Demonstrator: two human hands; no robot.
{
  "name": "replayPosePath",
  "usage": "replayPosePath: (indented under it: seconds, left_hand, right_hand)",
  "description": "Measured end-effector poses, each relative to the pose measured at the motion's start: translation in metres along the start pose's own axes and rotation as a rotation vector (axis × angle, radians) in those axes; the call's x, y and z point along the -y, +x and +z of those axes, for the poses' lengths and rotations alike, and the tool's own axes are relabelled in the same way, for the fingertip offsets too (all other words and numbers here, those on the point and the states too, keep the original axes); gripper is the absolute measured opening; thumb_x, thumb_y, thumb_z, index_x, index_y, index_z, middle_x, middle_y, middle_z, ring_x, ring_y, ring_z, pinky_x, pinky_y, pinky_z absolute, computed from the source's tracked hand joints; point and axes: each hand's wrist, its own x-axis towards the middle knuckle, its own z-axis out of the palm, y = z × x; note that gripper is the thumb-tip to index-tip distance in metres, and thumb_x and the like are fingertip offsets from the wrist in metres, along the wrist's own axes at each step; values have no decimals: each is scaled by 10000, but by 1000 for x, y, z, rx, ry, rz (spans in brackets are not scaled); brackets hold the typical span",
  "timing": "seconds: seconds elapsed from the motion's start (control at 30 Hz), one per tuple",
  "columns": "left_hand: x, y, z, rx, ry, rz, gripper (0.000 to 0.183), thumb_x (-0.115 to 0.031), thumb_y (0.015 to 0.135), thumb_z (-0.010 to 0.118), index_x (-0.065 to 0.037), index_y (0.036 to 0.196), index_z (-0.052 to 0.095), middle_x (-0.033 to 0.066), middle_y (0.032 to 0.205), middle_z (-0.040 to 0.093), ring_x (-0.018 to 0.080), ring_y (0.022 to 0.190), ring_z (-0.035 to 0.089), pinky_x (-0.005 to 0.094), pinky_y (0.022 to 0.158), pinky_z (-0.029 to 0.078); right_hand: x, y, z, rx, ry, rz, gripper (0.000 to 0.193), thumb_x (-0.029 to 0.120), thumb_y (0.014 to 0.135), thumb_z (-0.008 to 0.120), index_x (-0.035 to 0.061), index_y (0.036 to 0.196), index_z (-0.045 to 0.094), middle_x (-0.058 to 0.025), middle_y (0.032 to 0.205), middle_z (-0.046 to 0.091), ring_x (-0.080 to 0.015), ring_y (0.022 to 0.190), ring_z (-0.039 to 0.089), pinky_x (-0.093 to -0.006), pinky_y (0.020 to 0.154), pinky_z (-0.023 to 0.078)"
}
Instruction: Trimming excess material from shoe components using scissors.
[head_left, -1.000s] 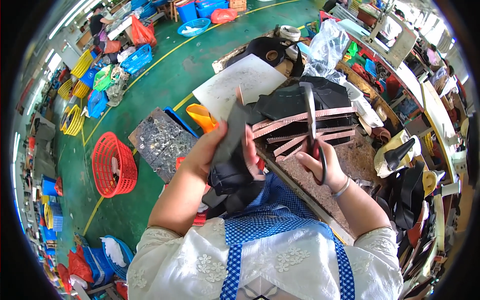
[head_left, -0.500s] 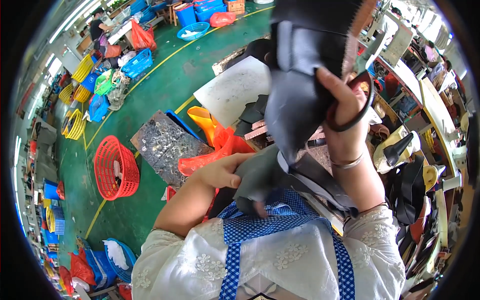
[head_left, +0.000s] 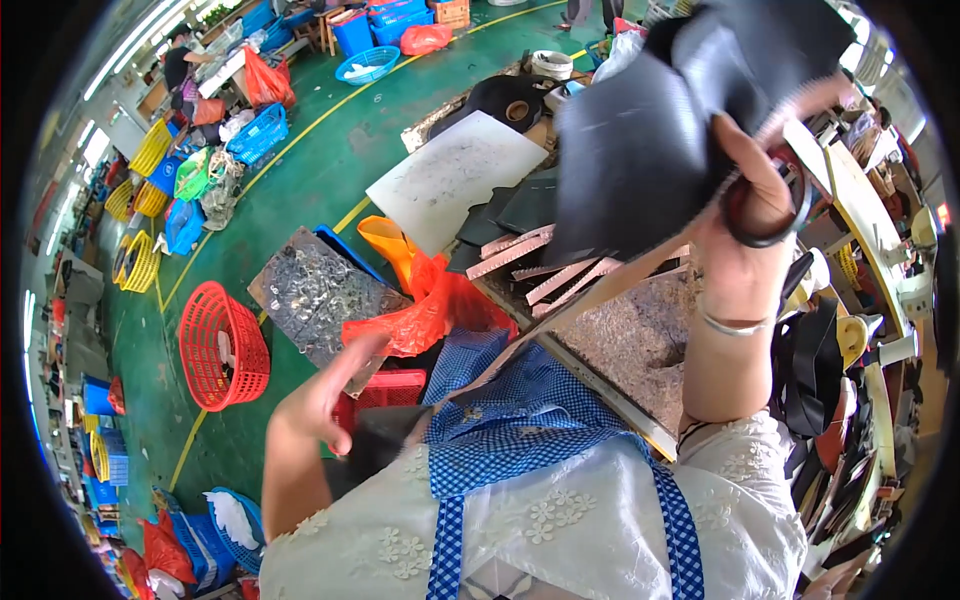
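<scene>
Raised at the upper right, my right hand [head_left: 755, 215] grips a large black leather piece [head_left: 630, 150], its thumb lying over the sheet. A black ring [head_left: 797, 215], shaped like a scissors handle, loops round the same hand; no blades show. From the leather a long pale pinkish strip [head_left: 640, 265] slants down to my lap; whether it is joined to the piece is unclear. My left hand [head_left: 310, 410] is at the lower left, thumb and fingers apart. Close beside it, a blurred dark piece [head_left: 375, 445] lies against my apron [head_left: 530, 400].
In front stands a worn work surface [head_left: 640, 330] with pink-edged black pieces [head_left: 515, 250]. Beyond are a white board [head_left: 455, 180] and a red plastic bag [head_left: 435, 310]. A red basket [head_left: 222, 345] stands on the green floor, left of a scuffed board [head_left: 320, 295]. Material crowds the right.
My right hand has lifted the leather up and right. My left hand has come off the dark material at my lap and moved left and down, its fingers spreading. The pale strip now stretches across.
</scene>
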Motion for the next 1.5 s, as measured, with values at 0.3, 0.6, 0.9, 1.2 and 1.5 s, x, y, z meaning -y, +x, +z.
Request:
replayPosePath:
  seconds: [0.3, 0.6, 0.9, 1.2, 1.5]
  left_hand:
    - [-17, 112, 73, 155, -220, -16, 406, -182, 888, 630, 36, 1212, 520, 25, 1109, 601, 91, 1031, 512, 272, 900, 425]
    - [3, 161, 16, 171, -105, -242, 389, -141, 867, 644, 13, 1206, 533, 23, 1080, 617, 81, 981, 546, 246, 872, 438]
    - [-12, 167, -1, 252, -22, -248, 424, -95, 862, 633, 27, 1245, 500, 34, 1118, 604, 79, 995, 532, 257, 891, 433]
    - [-16, 168, -4, 295, 259, -274, 366, -112, 869, 624, 27, 1194, 530, 20, 1042, 621, 76, 941, 535, 247, 846, 445]
    - [-21, 133, -16, 24, -237, -75, 396, -122, 864, 642, 30, 1208, 516, 15, 1093, 597, 78, 990, 536, 243, 862, 441]
  right_hand:
    - [-61, 31, 19, -107, 134, -95, 192, 7, 729, 684, 35, 906, 616, -27, 750, 609, -156, 700, 581, -281, 647, 448]
    - [-93, -14, -122, -65, -543, 186, 361, 368, 907, 555, 65, 716, 505, -13, 505, 477, -107, 384, 420, -239, 396, 340]
    - [-62, -56, -109, 813, -717, 984, 539, 555, 905, 459, 24, 883, 555, -29, 739, 556, -96, 644, 521, -234, 575, 452]
    - [-65, -42, -79, 887, -940, 760, 459, 476, 889, 546, 18, 865, 562, -7, 675, 531, -78, 616, 515, -226, 568, 449]
    - [-86, -85, -120, 653, -1592, -211, 337, 257, 631, 760, 54, 856, 612, -117, 794, 610, -323, 698, 598, -397, 634, 496]
